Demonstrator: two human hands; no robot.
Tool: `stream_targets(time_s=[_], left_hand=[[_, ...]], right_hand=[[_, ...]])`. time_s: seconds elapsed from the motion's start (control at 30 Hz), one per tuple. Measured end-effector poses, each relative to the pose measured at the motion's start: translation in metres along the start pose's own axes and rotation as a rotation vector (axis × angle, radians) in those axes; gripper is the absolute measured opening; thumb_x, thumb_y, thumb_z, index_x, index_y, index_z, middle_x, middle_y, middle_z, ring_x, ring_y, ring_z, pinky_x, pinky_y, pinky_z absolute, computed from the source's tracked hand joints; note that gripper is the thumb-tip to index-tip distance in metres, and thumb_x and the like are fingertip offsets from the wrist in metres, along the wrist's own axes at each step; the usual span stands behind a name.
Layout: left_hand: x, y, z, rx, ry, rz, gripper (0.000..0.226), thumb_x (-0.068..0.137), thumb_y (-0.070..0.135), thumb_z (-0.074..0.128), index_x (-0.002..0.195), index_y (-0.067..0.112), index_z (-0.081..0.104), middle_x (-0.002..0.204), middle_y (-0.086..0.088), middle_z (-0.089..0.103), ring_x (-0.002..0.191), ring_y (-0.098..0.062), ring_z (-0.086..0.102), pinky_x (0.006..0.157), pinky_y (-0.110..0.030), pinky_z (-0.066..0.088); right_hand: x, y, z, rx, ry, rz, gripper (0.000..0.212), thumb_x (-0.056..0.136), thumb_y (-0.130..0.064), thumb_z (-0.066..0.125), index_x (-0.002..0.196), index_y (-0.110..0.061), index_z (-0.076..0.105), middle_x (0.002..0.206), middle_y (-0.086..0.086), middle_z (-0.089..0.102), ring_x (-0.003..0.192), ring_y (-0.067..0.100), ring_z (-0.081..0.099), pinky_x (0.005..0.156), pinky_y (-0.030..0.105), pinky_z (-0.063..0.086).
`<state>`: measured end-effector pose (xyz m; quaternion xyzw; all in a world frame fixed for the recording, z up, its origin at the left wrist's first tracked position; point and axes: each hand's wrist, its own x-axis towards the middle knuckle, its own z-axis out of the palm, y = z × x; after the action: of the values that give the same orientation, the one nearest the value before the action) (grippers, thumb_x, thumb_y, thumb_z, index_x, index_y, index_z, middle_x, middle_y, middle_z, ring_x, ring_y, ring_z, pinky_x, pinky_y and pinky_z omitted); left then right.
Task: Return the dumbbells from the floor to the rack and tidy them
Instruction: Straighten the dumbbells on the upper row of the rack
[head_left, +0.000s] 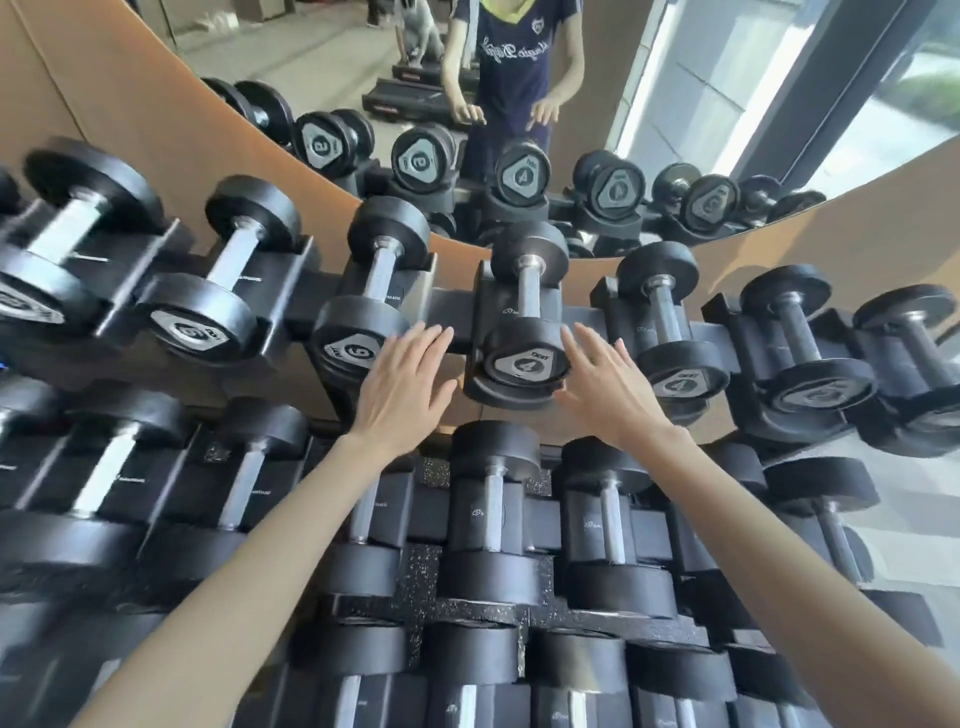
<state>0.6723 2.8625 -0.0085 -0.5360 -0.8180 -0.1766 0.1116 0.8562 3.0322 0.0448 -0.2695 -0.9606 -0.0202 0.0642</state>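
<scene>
On the rack's (447, 309) top tier, the 4 dumbbell (527, 343) is seated in a cradle near the middle of the front edge. It is flanked by the left hand (402, 379) and right hand (605, 384), held apart with fingers straight and nothing gripped.

Navy T-shirt (511, 73), white script (511, 50), yellow collar (506, 11)
</scene>
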Motion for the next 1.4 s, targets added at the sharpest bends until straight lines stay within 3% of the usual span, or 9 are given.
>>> stream_targets(time_s=[0.2, 0.4, 0.53, 0.7, 0.93, 1.07, 1.2, 1.27, 1.4], left_hand=[[-0.096, -0.001, -0.043, 0.163, 0.035, -0.101, 0.064, 0.09, 0.041, 0.032, 0.143, 0.006, 0.037, 0.147, -0.014, 0.04, 0.138, -0.03, 0.031, 0.114, -0.05, 0.023], [-0.131, 0.01, -0.027, 0.12, -0.054, -0.121, 0.063, 0.09, 0.039, 0.033, 0.142, 0.006, 0.037, 0.146, -0.013, 0.041, 0.137, -0.029, 0.034, 0.113, -0.049, 0.026], [-0.098, 0.01, -0.018, 0.065, -0.068, -0.026, 0.063, 0.09, 0.039, 0.034, 0.143, 0.005, 0.036, 0.147, -0.012, 0.04, 0.137, -0.028, 0.035, 0.114, -0.046, 0.026], [-0.026, 0.014, -0.003, -0.164, -0.16, 0.151, 0.067, 0.093, 0.033, 0.054, 0.148, 0.01, 0.024, 0.155, -0.007, 0.026, 0.142, -0.022, 0.024, 0.116, -0.033, 0.018], [0.075, 0.021, 0.026, -0.325, -0.206, 0.113, 0.077, 0.091, 0.028, 0.061, 0.151, 0.015, 0.015, 0.157, -0.002, 0.019, 0.142, -0.02, 0.02, 0.114, -0.038, 0.025], [0.101, 0.03, 0.046, -0.395, -0.256, 0.024, 0.077, 0.087, 0.023, 0.066, 0.149, 0.018, 0.021, 0.151, -0.003, 0.033, 0.136, -0.022, 0.034, 0.105, -0.04, 0.036], [0.107, 0.024, 0.058, -0.52, -0.186, -0.077, 0.063, 0.08, 0.025, 0.074, 0.134, 0.012, 0.044, 0.134, -0.005, 0.054, 0.118, -0.025, 0.051, 0.09, -0.03, 0.037], [0.104, 0.02, 0.063, -0.561, -0.154, -0.128, 0.061, 0.078, 0.026, 0.076, 0.13, 0.011, 0.047, 0.129, -0.005, 0.057, 0.112, -0.025, 0.054, 0.084, -0.028, 0.037], [0.092, 0.008, 0.074, -0.616, -0.126, -0.235, 0.057, 0.081, 0.024, 0.074, 0.128, 0.01, 0.044, 0.119, -0.01, 0.061, 0.103, -0.025, 0.057, 0.088, -0.031, 0.042]], right_hand=[[-0.063, -0.039, -0.003, 0.076, 0.224, -0.082, 0.071, 0.091, -0.027, 0.056, 0.147, -0.006, 0.018, 0.153, 0.014, 0.022, 0.144, 0.026, 0.014, 0.116, 0.043, 0.009], [-0.102, -0.066, 0.038, 0.137, 0.094, -0.093, 0.07, 0.088, -0.022, 0.06, 0.145, -0.004, 0.022, 0.151, 0.015, 0.027, 0.142, 0.028, 0.021, 0.115, 0.044, 0.015], [-0.084, -0.047, 0.036, 0.152, 0.09, -0.02, 0.069, 0.088, -0.016, 0.059, 0.145, -0.003, 0.022, 0.151, 0.016, 0.027, 0.141, 0.029, 0.024, 0.115, 0.042, 0.017], [-0.045, -0.022, 0.02, 0.236, 0.056, 0.052, 0.065, 0.089, -0.011, 0.054, 0.146, -0.004, 0.022, 0.151, 0.012, 0.027, 0.134, 0.029, 0.034, 0.104, 0.039, 0.038], [0.021, 0.011, 0.031, 0.283, -0.052, 0.265, 0.068, 0.089, -0.016, 0.054, 0.147, -0.012, 0.019, 0.152, 0.004, 0.024, 0.128, 0.027, 0.042, 0.093, 0.04, 0.043], [0.054, 0.033, 0.052, 0.41, -0.165, 0.268, 0.074, 0.084, -0.015, 0.065, 0.145, -0.009, 0.024, 0.147, 0.009, 0.034, 0.128, 0.027, 0.042, 0.097, 0.034, 0.037], [0.072, 0.046, 0.062, 0.63, -0.137, 0.216, 0.052, 0.074, -0.01, 0.075, 0.119, -0.003, 0.049, 0.116, 0.015, 0.056, 0.107, 0.031, 0.056, 0.088, 0.032, 0.044], [0.077, 0.045, 0.063, 0.619, -0.105, 0.155, 0.044, 0.073, -0.014, 0.076, 0.106, -0.005, 0.049, 0.106, 0.011, 0.058, 0.096, 0.029, 0.057, 0.084, 0.041, 0.047], [0.085, 0.032, 0.051, 0.365, -0.104, 0.032, 0.034, 0.079, -0.017, 0.069, 0.102, -0.008, 0.044, 0.108, 0.011, 0.053, 0.093, 0.031, 0.053, 0.074, 0.037, 0.038]])
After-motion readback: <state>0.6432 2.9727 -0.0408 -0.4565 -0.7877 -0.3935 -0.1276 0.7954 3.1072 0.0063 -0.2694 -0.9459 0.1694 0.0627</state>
